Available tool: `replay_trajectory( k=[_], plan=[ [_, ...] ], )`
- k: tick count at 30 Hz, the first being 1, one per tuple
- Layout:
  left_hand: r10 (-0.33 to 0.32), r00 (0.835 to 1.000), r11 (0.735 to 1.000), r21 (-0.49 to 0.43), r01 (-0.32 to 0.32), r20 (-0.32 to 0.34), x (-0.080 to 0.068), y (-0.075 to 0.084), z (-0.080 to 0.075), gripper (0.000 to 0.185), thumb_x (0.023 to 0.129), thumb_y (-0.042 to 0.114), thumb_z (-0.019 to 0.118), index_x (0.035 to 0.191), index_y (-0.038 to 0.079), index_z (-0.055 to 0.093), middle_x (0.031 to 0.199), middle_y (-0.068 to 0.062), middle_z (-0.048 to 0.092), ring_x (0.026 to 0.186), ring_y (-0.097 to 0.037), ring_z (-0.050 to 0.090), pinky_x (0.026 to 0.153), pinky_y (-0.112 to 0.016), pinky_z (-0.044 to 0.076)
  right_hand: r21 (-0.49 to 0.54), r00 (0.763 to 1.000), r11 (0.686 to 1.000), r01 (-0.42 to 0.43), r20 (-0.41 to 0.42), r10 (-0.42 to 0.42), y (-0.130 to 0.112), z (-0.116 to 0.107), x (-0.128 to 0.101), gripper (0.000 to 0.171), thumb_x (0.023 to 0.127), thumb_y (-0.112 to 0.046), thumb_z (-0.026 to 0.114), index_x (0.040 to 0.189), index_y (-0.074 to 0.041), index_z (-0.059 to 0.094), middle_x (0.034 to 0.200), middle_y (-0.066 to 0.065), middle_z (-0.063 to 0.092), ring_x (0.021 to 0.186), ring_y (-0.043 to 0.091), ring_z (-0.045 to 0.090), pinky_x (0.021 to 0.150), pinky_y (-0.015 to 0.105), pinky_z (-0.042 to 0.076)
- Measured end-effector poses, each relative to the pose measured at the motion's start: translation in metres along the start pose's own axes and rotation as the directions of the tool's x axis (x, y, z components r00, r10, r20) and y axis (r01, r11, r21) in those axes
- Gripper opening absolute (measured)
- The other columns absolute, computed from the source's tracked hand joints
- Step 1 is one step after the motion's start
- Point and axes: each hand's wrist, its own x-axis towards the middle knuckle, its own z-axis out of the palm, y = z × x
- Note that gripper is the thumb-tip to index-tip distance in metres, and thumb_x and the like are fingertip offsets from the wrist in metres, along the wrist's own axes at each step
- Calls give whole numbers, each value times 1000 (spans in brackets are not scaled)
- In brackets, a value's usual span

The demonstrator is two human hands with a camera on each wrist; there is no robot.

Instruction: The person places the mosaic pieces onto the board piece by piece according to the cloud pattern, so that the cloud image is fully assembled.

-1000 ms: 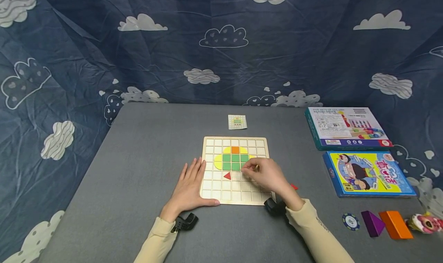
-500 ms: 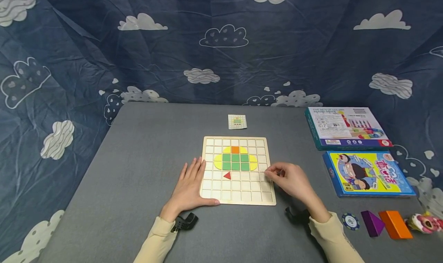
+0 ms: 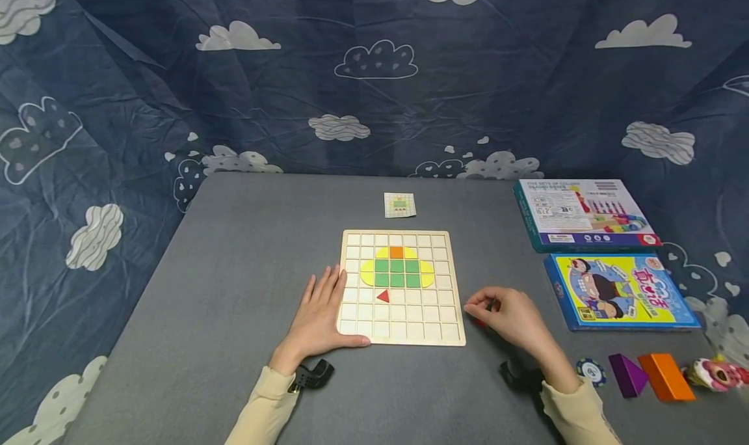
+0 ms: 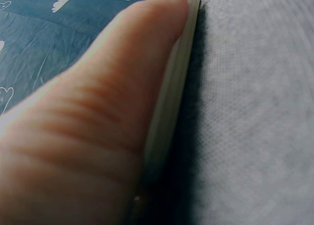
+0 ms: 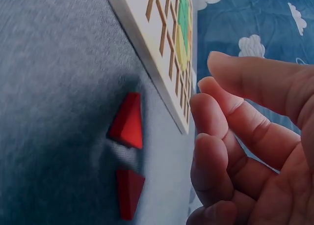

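Note:
A pale wooden grid board point(image 3: 431, 313) lies on the table. On it, green square tiles point(image 3: 396, 280), an orange square point(image 3: 396, 252) and yellow curved pieces point(image 3: 428, 275) form a figure, with a red triangle point(image 3: 383, 296) below. My left hand point(image 3: 316, 315) rests flat at the board's left side, fingers straight along the edge and thumb at the front edge. Just right of the board, my right hand point(image 3: 509, 315) hovers with bent fingers, thumb and fingertips apart and holding nothing. Two red triangular blocks point(image 5: 128, 122) lie on the cloth beside it, mostly hidden in the head view.
Behind the board lies a small pattern card point(image 3: 400, 205). Two flat boxes, one white-topped point(image 3: 579, 211) and one blue and yellow point(image 3: 620, 292), lie at the right. In front of them are a round chip point(image 3: 591, 371), a purple block point(image 3: 629, 375), an orange block point(image 3: 666, 377) and a figurine point(image 3: 716, 374).
My right hand has moved right, from over the board to the table beside its right edge, uncovering the yellow piece at the figure's right. The left hand stays in place.

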Motion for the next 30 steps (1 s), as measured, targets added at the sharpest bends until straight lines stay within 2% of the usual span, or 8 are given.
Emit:
replay_trajectory(
  k=[4, 8, 15, 20, 25, 30],
  plan=[
    [6, 1000, 1000, -3, -6, 0, 0, 0, 0, 128, 65, 84, 56, 152, 3, 8, 157, -13, 6, 143, -24, 0, 114, -42, -4, -1, 999, 1000, -12, 30, 12, -1, 0, 1, 13, 79, -21, 79, 80, -11, 71, 64, -6, 55, 54, 13, 44, 46, 25, 32],
    [8, 1000, 1000, 6, -8, -4, 0, 0, 0, 128, 65, 85, 54, 152, 2, 9, 157, -14, 7, 143, -25, 1, 114, -44, -2, -7, 995, 1000, -26, 98, 26, 1, -3, 1, 15, 77, -20, 80, 83, -10, 71, 67, -5, 56, 58, 13, 46, 50, 26, 34],
    [6, 1000, 1000, 9, -6, -4, 0, -1, 0, 128, 65, 86, 54, 152, 3, 9, 157, -13, 6, 143, -24, 0, 114, -44, -2, -54, 981, 999, -9, 193, 19, 9, -12, -1, 19, 75, -20, 82, 87, -9, 70, 71, -4, 54, 63, 13, 46, 55, 28, 35],
    [6, 1000, 1000, 1, -6, 0, 0, 0, 0, 128, 65, 84, 56, 152, 3, 8, 157, -13, 6, 143, -24, -1, 114, -43, -3, -66, 965, 997, -30, 257, 46, 12, -15, -3, 17, 74, -15, 82, 86, -10, 70, 72, -3, 54, 64, 14, 46, 55, 28, 35],
    [8, 1000, 1000, 5, -8, 0, 1, -1, 0, 129, 64, 84, 56, 152, 3, 8, 157, -13, 6, 143, -24, -1, 114, -43, -3, -88, 960, 995, -43, 271, 66, 12, -14, -5, 14, 75, -9, 80, 84, -9, 69, 71, -3, 53, 64, 14, 46, 56, 30, 35],
    [11, 1000, 1000, 2, -11, -5, 0, -1, 0, 129, 64, 85, 55, 152, 3, 9, 157, -14, 7, 143, -24, 0, 114, -44, -3, -123, 963, 992, -21, 264, 53, 11, -13, -4, 14, 75, -9, 80, 82, -9, 68, 70, -3, 53, 63, 14, 46, 56, 31, 36]
  ],
)
